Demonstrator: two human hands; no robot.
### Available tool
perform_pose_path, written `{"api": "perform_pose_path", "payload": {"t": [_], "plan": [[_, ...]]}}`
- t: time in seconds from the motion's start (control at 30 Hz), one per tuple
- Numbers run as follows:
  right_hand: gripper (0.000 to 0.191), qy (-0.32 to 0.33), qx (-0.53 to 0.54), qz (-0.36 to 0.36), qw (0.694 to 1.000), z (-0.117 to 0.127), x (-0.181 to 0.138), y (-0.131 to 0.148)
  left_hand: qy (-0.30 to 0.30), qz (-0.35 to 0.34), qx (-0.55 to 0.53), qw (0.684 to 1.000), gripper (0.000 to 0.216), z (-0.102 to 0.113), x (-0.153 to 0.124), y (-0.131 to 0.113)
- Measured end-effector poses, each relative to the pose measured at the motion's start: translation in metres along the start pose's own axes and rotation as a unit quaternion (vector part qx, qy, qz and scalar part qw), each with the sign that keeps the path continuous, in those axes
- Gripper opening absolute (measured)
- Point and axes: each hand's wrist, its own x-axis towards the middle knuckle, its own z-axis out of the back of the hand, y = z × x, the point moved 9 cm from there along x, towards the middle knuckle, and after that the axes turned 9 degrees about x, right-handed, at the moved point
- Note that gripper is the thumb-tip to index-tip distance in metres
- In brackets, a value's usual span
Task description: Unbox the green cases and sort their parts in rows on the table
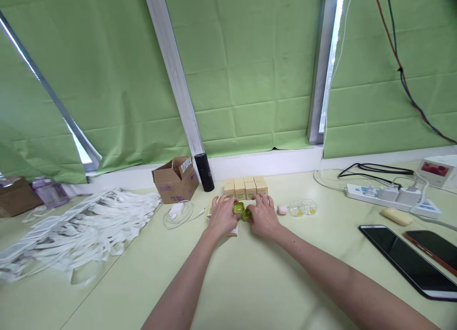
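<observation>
Showing in the head view, a small green case [238, 207] is held opened out between both hands, toward the middle of the back edge of the tabletop [135, 273]; its contents cannot be made out. Small tan boxes [240, 188] with green fronts are lined up behind it, nearer that edge. To the right, a clear plastic case [303, 207] is seen with yellow pieces inside. Toward the back left corner, a brown cardboard box [174, 180] is stood with flaps raised, its interior hidden. The left hand [224, 215] is curled, the case's left part being gripped by thumb and fingers. The right hand [263, 216] is bent likewise, palm down, the other part being pinched at the fingertips.
</observation>
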Motion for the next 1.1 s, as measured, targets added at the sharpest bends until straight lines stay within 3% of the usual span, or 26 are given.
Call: {"api": "perform_pose_path", "payload": {"t": [0.27,0.53,0.87,1.1], "plan": [[0.019,-0.011,-0.003,-0.014,1.000,0.003,0.001,-0.019,0.030,0.000,0.073,0.997,0.034,-0.004,-0.001,0.002],[0.050,-0.018,0.018,-0.006,1.000,0.006,-0.006,-0.022,0.044,-0.006,0.129,0.991,0.034,-0.007,0.004,0.002],[0.049,0.007,0.022,0.003,1.000,-0.005,0.002,-0.024,0.064,-0.011,0.188,0.980,0.029,-0.016,0.014,-0.013],[0.057,-0.009,0.024,0.012,1.000,0.006,-0.003,-0.023,0.084,0.002,0.214,0.973,0.016,-0.022,0.014,-0.013]]}}
